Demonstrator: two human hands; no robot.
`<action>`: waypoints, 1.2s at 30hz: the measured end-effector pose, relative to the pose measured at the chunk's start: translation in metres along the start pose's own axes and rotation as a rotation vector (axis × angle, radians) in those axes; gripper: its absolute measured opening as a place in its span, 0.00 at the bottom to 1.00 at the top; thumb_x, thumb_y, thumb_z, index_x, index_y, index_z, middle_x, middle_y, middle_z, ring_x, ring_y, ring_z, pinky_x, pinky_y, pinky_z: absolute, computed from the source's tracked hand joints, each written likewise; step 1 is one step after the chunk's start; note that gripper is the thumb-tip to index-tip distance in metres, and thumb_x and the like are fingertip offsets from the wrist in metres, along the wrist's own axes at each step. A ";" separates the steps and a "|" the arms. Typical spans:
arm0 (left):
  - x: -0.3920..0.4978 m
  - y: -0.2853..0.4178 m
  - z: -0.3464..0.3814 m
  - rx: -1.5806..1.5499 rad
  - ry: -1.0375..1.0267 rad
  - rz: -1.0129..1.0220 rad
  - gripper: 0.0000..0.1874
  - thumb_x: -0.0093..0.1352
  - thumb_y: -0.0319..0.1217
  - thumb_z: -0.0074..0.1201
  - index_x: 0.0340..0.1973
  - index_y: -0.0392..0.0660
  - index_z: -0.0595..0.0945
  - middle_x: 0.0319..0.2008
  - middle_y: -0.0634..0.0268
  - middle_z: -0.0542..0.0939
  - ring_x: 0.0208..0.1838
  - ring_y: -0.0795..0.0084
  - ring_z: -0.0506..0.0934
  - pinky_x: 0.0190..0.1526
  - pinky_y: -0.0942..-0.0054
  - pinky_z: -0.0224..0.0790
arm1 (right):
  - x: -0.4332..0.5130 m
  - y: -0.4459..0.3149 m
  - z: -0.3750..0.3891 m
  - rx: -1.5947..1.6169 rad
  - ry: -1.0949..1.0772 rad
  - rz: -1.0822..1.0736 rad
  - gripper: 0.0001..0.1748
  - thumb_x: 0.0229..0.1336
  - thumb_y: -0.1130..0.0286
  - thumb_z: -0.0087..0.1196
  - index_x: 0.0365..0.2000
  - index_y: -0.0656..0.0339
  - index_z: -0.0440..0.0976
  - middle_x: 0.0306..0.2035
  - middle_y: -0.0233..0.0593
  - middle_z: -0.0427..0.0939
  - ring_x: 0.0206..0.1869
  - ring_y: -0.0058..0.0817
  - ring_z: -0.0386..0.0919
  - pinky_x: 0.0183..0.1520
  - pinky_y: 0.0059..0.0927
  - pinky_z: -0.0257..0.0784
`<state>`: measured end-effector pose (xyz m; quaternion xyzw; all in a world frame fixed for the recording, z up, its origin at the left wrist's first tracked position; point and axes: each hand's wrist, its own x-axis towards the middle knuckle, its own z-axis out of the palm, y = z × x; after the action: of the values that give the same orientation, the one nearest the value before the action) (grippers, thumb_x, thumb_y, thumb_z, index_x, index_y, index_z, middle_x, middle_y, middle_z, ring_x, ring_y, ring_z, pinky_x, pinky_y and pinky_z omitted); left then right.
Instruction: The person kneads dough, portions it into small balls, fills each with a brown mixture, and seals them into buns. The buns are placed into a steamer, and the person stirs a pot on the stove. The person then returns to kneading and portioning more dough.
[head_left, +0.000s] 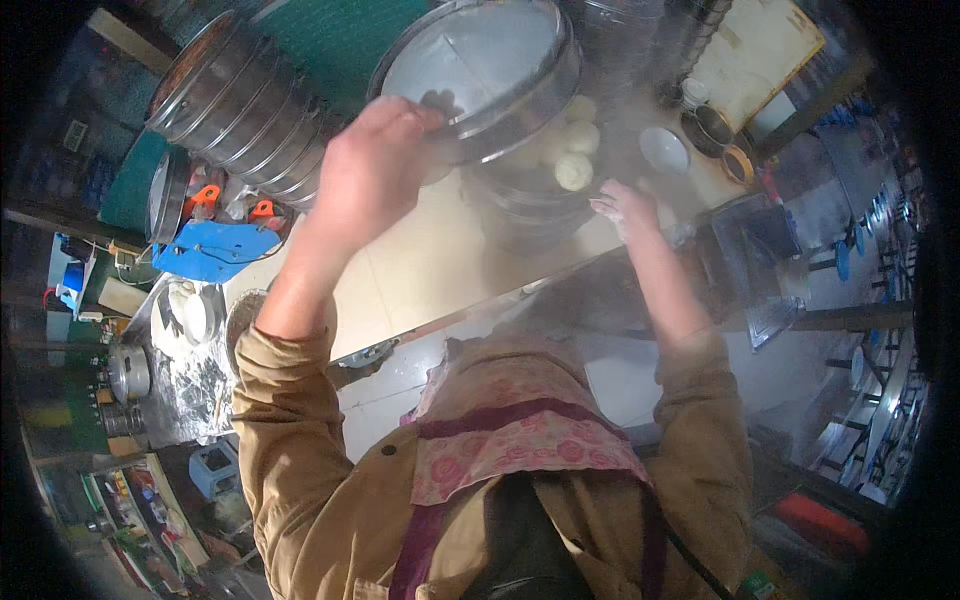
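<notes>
My left hand grips the near left edge of a wide round metal steamer lid. A dark lobed patch shows beside its fingers, and I cannot tell whether it is a knob or a shadow. Tilted, the lid hangs over a round metal steamer and hides much of its inside. Pale round buns show at the steamer's right side, blurred by steam. Just right of the nearest bun is my right hand, with white powder on its fingers. Its fingers are slightly spread, and nothing shows in them.
Stacked metal steamer tiers lean into view at left, near a blue plastic sheet. A floured work surface lies left of me. On the pale table, a white bowl stands at right. Steam drifts over the right side.
</notes>
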<state>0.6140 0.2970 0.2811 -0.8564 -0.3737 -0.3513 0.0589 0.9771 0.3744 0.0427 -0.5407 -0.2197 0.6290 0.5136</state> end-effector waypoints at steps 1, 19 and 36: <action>-0.001 0.002 0.006 0.001 -0.008 0.036 0.13 0.61 0.18 0.65 0.41 0.38 0.84 0.39 0.55 0.83 0.43 0.54 0.83 0.45 0.63 0.78 | -0.001 -0.003 0.003 -0.003 -0.017 0.018 0.22 0.58 0.76 0.64 0.49 0.79 0.71 0.44 0.54 0.78 0.40 0.48 0.84 0.43 0.41 0.85; -0.005 0.010 0.101 -0.088 -0.338 0.099 0.12 0.68 0.30 0.60 0.46 0.40 0.84 0.46 0.57 0.82 0.52 0.53 0.81 0.52 0.60 0.78 | -0.017 -0.044 0.026 -0.234 0.028 -0.661 0.23 0.69 0.60 0.59 0.53 0.70 0.78 0.44 0.34 0.81 0.46 0.20 0.78 0.50 0.26 0.74; -0.031 -0.041 0.132 -0.400 0.063 0.059 0.28 0.75 0.26 0.50 0.70 0.34 0.68 0.71 0.42 0.68 0.75 0.45 0.66 0.75 0.53 0.55 | -0.079 0.000 0.040 -0.543 0.534 -0.953 0.21 0.74 0.59 0.48 0.52 0.67 0.77 0.52 0.56 0.80 0.56 0.50 0.77 0.61 0.45 0.71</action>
<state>0.6454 0.3557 0.1562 -0.8502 -0.2690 -0.4433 -0.0906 0.9320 0.3159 0.0916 -0.6335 -0.4535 0.0939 0.6198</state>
